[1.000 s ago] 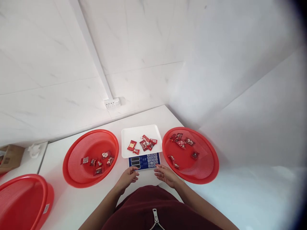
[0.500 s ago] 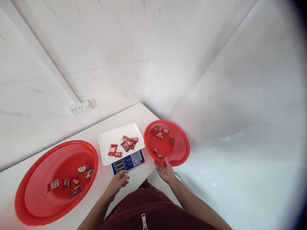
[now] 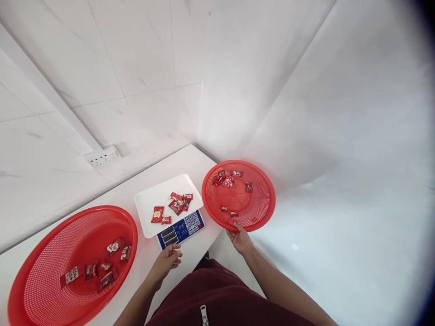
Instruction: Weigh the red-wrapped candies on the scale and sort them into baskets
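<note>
My right hand [image 3: 241,240] grips the near rim of a red mesh basket [image 3: 263,199], its thumb over the edge and its fingers underneath. Several small red-wrapped candies [image 3: 228,181] lie in that basket, which looks tilted. My left hand [image 3: 166,261] is loosely curled with fingers apart, holding nothing I can see, just in front of the blue panel [image 3: 181,231] of a digital scale. On the scale's white tray [image 3: 161,192] lie several red candy packets [image 3: 176,207], two of them apart from the cluster.
A larger red basket [image 3: 135,235] stands on the left of the white table [image 3: 192,156], with several candy packets [image 3: 91,270] inside. The tiled wall behind carries a socket [image 3: 102,157]. The table's right end borders a pale wall.
The right basket has tipped and shifted slightly right and up, with my right hand now gripping its rim. Candies inside have shifted. The view has turned a little; my left hand stays nearly still.
</note>
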`<state>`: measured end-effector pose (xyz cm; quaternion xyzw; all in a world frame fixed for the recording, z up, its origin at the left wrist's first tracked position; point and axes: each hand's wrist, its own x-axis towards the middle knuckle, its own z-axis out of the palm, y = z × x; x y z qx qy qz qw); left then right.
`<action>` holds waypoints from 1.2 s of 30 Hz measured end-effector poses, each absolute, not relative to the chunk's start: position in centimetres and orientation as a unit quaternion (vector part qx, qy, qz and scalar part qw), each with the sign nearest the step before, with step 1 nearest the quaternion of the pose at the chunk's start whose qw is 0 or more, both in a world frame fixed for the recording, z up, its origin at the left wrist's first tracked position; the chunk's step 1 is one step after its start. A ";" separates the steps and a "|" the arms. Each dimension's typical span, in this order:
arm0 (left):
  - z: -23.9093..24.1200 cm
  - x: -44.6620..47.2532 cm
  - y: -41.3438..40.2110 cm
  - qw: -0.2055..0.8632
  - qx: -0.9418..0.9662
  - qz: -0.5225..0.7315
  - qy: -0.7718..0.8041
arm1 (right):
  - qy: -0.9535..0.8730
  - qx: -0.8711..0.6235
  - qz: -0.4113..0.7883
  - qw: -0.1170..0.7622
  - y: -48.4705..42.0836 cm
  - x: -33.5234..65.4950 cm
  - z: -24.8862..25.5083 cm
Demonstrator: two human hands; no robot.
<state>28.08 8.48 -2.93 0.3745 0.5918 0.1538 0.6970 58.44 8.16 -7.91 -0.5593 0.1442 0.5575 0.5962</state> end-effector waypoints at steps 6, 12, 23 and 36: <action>-3.6 27.9 8.6 0.697 0.386 0.150 0.585 | 0.129 -0.574 0.522 0.618 8.5 59.7 -6.5; -3.2 27.8 8.7 0.700 0.384 0.154 0.582 | 0.135 -0.578 0.510 0.622 8.3 60.0 -6.7; -3.2 27.5 8.4 0.704 0.372 0.155 0.586 | 0.135 -0.593 0.506 0.611 8.4 60.0 -6.9; -3.3 27.5 8.4 0.697 0.377 0.150 0.591 | 0.127 -0.600 0.518 0.597 8.6 60.1 -7.4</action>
